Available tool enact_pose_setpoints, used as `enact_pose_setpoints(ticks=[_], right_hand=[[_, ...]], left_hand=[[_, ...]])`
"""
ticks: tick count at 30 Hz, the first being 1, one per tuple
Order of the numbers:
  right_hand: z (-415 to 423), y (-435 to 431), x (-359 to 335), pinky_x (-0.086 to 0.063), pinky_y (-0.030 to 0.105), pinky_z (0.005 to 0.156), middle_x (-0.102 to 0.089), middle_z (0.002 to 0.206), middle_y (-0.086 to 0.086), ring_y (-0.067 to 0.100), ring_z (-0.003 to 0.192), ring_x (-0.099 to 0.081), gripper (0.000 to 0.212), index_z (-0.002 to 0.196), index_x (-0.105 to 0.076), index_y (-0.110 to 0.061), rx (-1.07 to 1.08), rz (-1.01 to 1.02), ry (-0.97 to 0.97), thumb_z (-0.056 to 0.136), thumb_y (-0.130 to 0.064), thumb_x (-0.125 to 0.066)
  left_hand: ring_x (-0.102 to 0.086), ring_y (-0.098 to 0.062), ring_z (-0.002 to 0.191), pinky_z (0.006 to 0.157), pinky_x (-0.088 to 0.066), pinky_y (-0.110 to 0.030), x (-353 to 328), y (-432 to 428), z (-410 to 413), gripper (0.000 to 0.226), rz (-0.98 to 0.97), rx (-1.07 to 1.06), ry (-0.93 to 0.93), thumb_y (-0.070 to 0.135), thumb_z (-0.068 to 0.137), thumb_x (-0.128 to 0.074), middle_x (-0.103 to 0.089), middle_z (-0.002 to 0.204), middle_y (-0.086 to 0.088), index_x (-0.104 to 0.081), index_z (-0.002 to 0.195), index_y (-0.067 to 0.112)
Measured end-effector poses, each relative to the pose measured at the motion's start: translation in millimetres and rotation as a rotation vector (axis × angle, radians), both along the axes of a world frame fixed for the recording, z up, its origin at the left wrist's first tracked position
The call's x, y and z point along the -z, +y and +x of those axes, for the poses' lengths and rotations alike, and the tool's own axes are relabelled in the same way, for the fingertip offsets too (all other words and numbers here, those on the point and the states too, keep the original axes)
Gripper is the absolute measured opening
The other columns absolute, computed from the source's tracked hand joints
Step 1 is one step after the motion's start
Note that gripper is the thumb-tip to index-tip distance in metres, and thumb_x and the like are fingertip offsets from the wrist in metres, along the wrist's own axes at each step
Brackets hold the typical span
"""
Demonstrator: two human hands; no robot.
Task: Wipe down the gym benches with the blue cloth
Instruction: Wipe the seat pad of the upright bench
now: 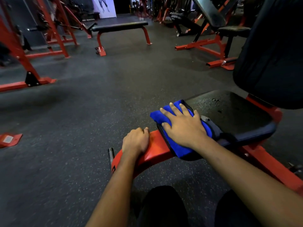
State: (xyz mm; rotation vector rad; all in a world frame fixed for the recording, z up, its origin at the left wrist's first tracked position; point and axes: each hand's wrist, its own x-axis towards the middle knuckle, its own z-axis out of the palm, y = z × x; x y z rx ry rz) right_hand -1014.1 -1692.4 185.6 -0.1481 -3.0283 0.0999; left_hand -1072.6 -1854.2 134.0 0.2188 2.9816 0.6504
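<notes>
While pressed flat, right hand [183,126]: fingers spread, palm on blue cloth [173,141], gripping nothing.
Left hand [136,141]: fingers curled over red frame [157,149], just left of the cloth.
Blue cloth: draped over front edge of black seat pad [229,112], lower right of centre.
Seat pad: droplets on surface.
Flat bench [121,27]: upper centre, well apart.

The right hand [182,125] covers the middle of the blue cloth [172,143]. Beside it, the backrest [270,54] is cut off by the edge. Far past the hand, the machines [164,9] are blurry.
</notes>
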Motion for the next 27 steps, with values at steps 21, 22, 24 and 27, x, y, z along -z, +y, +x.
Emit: enact_pose_setpoints(ticks=[21,22,24,27], right_hand=[[-57,25,-4,-0.015,0.055,0.115,-0.028,0.159,-0.014,0.019,0.148,-0.018,0.051,0.142,-0.04,-0.044,-0.061,-0.068,-0.029,0.096,-0.062,-0.034],[-59,34,-6,-0.016,0.053,0.115,-0.03,0.157,-0.017,0.017,0.147,-0.021,0.049,0.142,-0.04,-0.046,-0.099,-0.088,-0.04,0.095,-0.062,-0.037],[-69,50,-13,-0.021,0.053,0.113,-0.039,0.152,-0.017,0.017,0.144,-0.027,0.046,0.139,-0.046,-0.044,-0.039,-0.132,-0.074,0.096,-0.058,-0.04],[-78,40,-16,-0.021,0.055,0.111,-0.041,0.151,-0.008,0.023,0.144,-0.025,0.044,0.136,-0.05,-0.036,0.138,-0.118,-0.071,0.097,-0.051,-0.035]], left_hand=[[-0.058,-0.036,0.113,0.092,-0.042,-0.041,-1,0,0,0.051,0.016,-0.01,-0.003,0.042,0.102,-0.028,-0.063,0.122,-0.02,-0.063,0.111,0.006],[-0.058,-0.036,0.113,0.092,-0.042,-0.041,-1,0,0,0.051,0.021,-0.01,0.001,0.041,0.102,-0.028,-0.063,0.122,-0.02,-0.063,0.111,0.006],[-0.057,-0.036,0.114,0.093,-0.042,-0.041,-1,0,2,0.051,0.023,-0.005,0.005,0.041,0.102,-0.028,-0.062,0.123,-0.02,-0.063,0.112,0.006],[-0.057,-0.036,0.114,0.094,-0.041,-0.041,-3,-1,1,0.051,0.03,-0.008,-0.006,0.041,0.102,-0.028,-0.062,0.123,-0.02,-0.063,0.112,0.006]])
